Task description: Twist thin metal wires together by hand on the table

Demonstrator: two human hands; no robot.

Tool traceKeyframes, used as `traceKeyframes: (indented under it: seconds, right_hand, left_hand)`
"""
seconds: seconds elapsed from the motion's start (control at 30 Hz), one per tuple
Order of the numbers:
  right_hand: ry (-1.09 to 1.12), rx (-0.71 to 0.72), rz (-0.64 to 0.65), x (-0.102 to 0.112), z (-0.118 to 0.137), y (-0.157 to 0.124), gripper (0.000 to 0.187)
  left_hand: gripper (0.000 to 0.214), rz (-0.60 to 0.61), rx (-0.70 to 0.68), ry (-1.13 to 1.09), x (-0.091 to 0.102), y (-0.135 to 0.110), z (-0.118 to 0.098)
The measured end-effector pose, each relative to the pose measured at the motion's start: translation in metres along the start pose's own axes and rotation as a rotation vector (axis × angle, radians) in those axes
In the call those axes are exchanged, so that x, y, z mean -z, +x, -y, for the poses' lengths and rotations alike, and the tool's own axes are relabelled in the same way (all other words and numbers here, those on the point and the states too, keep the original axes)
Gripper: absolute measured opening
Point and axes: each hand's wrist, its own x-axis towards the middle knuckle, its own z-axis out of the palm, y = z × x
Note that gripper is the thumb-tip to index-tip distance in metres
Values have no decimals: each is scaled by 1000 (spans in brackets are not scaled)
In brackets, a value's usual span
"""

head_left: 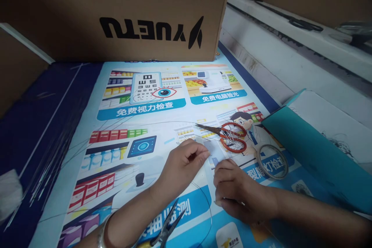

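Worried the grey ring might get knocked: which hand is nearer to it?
Right. The right hand lies just below and left of the grey ring, apart from it; the left hand sits farther left.

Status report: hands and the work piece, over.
Left hand and right hand curled on small clear piece, grip unclear. Thin wire loops near them. Red scissors, tape roll close beyond.

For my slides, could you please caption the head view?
Left hand pinches, right hand steadies a small clear piece on a poster near red scissors.
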Motion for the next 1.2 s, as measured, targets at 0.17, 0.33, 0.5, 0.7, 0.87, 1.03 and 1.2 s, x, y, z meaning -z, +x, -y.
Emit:
traceKeyframes:
  seconds: [0.17, 0.33, 0.5, 0.7, 0.87, 1.03, 1.2]
  right_hand:
    - [14, 4, -9, -2, -6, -1, 9]
    - [38, 33, -11, -4, -9, -3, 10]
    - [19, 13, -26, -8, -11, -6, 13]
    - [32, -10, -40, -13, -16, -12, 12]
    - [89, -17, -111, -13, -16, -9, 15]
    - [159, -49, -216, -7, -12, -4, 22]
    - [269, -111, -311, -2, -12, -4, 25]
  left_hand:
    - [13, 358, -80, 133, 16, 1, -12]
    - [6, 587, -212, 417, 14, -13, -28]
    - [7, 603, -229, 486, -7, -24, -25]
    - [18, 562, -257, 608, -15, -24, -23]
    - [21, 571, -266, 590, -13, -24, -25]
    - [15, 532, -304, 513, -13, -21, -18]
    - [14, 472, -293, 401, -8, -14, -18]
